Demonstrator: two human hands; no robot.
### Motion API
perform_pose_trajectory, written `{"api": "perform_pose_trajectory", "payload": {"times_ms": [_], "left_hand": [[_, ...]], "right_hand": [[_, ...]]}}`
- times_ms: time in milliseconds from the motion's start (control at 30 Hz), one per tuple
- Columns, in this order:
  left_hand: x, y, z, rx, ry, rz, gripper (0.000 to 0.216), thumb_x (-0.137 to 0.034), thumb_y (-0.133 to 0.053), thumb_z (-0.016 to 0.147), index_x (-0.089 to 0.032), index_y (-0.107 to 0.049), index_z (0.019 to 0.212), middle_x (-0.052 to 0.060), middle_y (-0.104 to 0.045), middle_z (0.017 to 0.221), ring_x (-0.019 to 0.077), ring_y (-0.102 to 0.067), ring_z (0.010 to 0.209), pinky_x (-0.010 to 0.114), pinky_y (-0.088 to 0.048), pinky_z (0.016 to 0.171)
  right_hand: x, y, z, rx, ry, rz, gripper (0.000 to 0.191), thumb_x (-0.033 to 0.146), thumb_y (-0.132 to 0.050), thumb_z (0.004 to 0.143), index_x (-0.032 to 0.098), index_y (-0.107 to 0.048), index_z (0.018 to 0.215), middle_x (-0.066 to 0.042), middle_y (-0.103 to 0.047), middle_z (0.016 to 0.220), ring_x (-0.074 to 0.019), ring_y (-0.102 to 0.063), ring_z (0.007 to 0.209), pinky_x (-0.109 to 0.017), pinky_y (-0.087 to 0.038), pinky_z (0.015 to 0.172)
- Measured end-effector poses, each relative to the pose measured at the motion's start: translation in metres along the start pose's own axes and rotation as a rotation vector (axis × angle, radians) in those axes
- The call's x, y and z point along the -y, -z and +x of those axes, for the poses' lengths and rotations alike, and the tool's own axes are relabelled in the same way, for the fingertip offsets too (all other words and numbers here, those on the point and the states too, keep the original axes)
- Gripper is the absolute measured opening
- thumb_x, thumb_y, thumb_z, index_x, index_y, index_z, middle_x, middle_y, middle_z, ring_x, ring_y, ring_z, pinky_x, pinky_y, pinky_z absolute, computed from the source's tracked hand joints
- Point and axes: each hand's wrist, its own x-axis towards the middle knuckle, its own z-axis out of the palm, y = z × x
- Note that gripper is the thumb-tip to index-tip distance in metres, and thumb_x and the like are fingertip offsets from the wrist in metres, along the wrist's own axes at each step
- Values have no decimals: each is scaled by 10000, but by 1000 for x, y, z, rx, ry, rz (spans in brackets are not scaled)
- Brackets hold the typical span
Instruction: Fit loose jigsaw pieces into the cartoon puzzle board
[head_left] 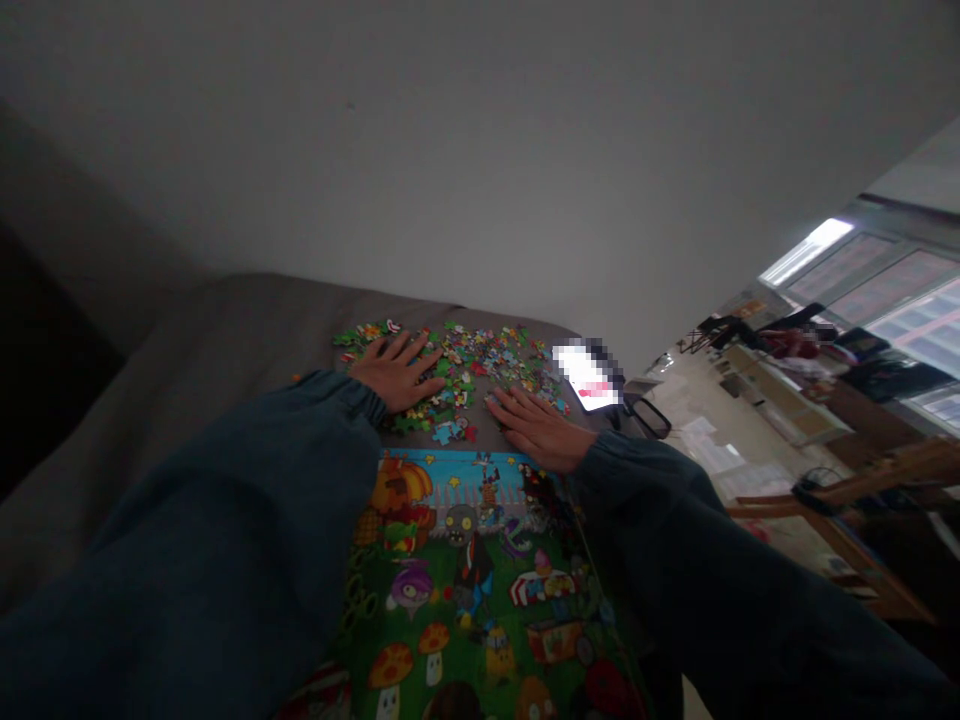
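Green jigsaw pieces [465, 365] under left hand [397, 372] | right hand [536, 430] fingertips at their edge | fingers spread apart, apparently holding nothing, dim view | cartoon picture board [457, 560] nearer me than fingertips

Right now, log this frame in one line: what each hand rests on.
left hand: flat on jigsaw pieces | right hand: flat at their edge | below: cartoon zombie picture

Phone [589, 375] w/ pixelated, brightly lit screen on grey fabric surface [225, 330], black-framed glasses [646, 417] just beside it. White wall [375, 150] behind. Past the edge, pale floor [705, 450] & low wooden cabinet [780, 395] w/ clutter on top. Far right: bright window [877, 285], wooden frame [847, 490] w/ black cable [814, 490] looped on it.
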Motion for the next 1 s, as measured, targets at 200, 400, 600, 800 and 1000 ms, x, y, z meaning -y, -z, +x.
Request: {"api": "perform_pose_trajectory", "payload": {"times_ms": [200,400,600,800,1000], "left_hand": [[0,2,-1,6,-11,-2,673,-638,-239,990,-282,-232,1561,51,-105,1650,323,-102,1505,524,-114,1182],[1,5,-2,27,-5,-38,607,-513,-119,1024,-262,-255,1559,29,-134,1647,316,-110,1506,519,-106,1188],[3,-3,1,-8,-9,-64,590,-518,-168,1019,-288,-275,1552,24,-158,1644,318,-97,1507,525,-87,1188],[1,-4,0,-36,-21,-25,565,-493,-225,1027,-277,-299,1544,44,-159,1644,350,-136,1495,538,-110,1177],[-1,3,-1,9,-14,-11,564,-498,-217,1034,-287,-263,1554,42,-145,1645,343,-133,1497,538,-117,1176]], "right_hand": [[23,20,9,-121,33,-6,597,351,-346,1009,116,-256,1551,-118,-147,1637,-300,-93,1512,-488,-185,1223],[67,12,43,-210,156,-21,678,514,-295,1018,114,-213,1559,-111,-57,1645,-264,-57,1519,-446,-189,1225],[51,-3,49,-152,54,15,589,434,-205,1041,171,-206,1569,-82,-110,1644,-238,-128,1512,-456,-207,1214],[42,2,21,-94,56,5,565,371,-231,1037,176,-213,1567,-69,-175,1636,-247,-167,1507,-503,-205,1210],[14,25,44,-169,70,53,550,355,-321,1015,206,-292,1544,-58,-319,1594,-204,-245,1488,-440,-237,1217]]}}
